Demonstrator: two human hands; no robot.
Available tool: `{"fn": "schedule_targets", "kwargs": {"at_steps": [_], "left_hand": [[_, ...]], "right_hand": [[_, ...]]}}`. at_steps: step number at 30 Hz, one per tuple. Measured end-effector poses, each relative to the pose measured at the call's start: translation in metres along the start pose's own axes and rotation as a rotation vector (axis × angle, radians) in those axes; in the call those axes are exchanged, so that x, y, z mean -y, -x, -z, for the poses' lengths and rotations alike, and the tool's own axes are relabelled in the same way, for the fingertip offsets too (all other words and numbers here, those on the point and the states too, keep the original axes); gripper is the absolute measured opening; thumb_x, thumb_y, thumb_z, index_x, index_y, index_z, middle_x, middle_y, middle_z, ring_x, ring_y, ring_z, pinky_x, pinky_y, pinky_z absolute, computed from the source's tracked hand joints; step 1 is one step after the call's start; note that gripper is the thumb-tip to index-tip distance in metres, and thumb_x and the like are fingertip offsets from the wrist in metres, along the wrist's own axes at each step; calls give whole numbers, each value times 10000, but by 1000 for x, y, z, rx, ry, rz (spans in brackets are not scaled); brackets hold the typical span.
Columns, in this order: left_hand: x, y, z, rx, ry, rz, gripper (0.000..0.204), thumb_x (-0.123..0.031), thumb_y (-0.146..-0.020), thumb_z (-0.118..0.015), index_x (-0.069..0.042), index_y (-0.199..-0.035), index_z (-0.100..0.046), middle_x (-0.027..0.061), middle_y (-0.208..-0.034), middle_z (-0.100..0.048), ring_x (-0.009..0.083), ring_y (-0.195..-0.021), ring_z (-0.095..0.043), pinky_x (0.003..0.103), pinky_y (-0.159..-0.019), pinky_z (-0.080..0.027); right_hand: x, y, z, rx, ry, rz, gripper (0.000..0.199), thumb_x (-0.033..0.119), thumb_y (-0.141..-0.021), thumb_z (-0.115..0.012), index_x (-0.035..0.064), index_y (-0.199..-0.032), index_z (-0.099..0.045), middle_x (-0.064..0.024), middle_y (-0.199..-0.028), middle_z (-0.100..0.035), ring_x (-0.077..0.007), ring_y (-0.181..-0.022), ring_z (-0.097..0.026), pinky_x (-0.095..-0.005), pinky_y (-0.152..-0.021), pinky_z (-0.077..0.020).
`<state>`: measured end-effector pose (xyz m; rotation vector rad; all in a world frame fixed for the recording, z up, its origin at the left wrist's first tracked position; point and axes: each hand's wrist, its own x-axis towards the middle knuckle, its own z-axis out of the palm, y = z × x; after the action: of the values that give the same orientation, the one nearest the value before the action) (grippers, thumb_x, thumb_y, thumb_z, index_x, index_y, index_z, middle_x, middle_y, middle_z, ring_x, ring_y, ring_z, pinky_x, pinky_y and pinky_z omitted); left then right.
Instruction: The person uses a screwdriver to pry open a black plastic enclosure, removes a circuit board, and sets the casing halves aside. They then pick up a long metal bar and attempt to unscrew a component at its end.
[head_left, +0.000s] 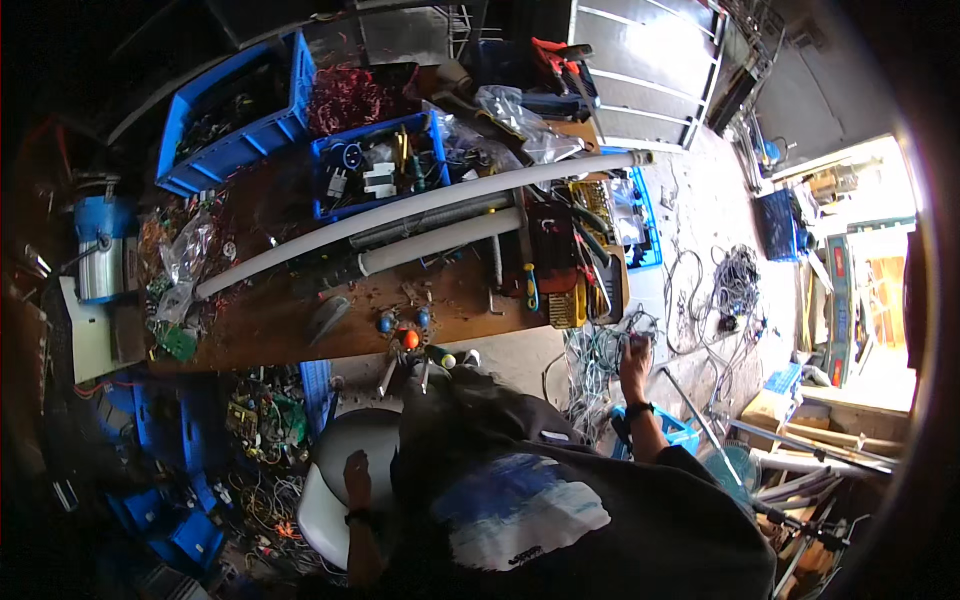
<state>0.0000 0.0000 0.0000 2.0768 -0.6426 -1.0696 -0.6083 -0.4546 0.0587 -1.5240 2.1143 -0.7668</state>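
My right hand [635,374] reaches out beyond the bench's right end, above a tangle of thin cables [592,372]. Its fingers are closed, with something small and dark at the fingertips that I cannot make out. Low on the left, my left hand [357,482] hangs beside a white chair [322,515], its fingers loosely apart and nothing visible in them. Pliers with blue grips, an orange ball-shaped piece [410,339] and other hand tools lie at the near edge of the wooden bench [270,335], in front of my body.
A long white tube [430,207] lies slantwise across the bench. Blue bins [235,150] with parts stand behind it. Scrap boards and wires lie below left. A coil of cable [737,282] is on the floor at right, near a blue basket [682,436] and metal rods [700,405].
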Motion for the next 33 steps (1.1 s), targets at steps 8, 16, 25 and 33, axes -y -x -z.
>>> {"fn": "schedule_targets", "kwargs": {"at_steps": [8,16,25,33], "left_hand": [[-44,33,-24,175,-121,182,283,-134,-1058,-576,-25,-1290,-697,159,-1244,-718,281,-1185,-669,379,-1075,-486],[-76,25,-33,224,-255,265,285,-151,-1055,-586,-18,-1280,-699,166,-1234,-726,288,-1171,-679,388,-1054,-500],[-117,18,-42,205,-340,271,289,-171,-1052,-596,-11,-1269,-702,174,-1221,-736,296,-1155,-690,397,-1031,-515],[-127,53,-35,127,-352,285,295,-188,-1048,-606,-5,-1258,-704,181,-1211,-744,303,-1142,-700,406,-1010,-529]], "right_hand": [[126,-23,-61,-12,-112,110,221,118,-916,-735,52,-1072,-593,-168,-856,-650,-341,-779,-667,-476,-700,-525],[94,-41,-70,-115,-17,176,203,50,-898,-685,63,-1096,-638,-160,-940,-622,-354,-855,-649,-471,-759,-524],[98,-125,-83,-188,-230,132,253,117,-939,-682,62,-1185,-667,-164,-1068,-692,-372,-1033,-664,-463,-901,-519],[141,-229,-134,144,11,405,456,196,-897,-694,59,-1327,-630,-203,-1279,-673,-416,-1246,-594,-507,-1085,-475]]}}
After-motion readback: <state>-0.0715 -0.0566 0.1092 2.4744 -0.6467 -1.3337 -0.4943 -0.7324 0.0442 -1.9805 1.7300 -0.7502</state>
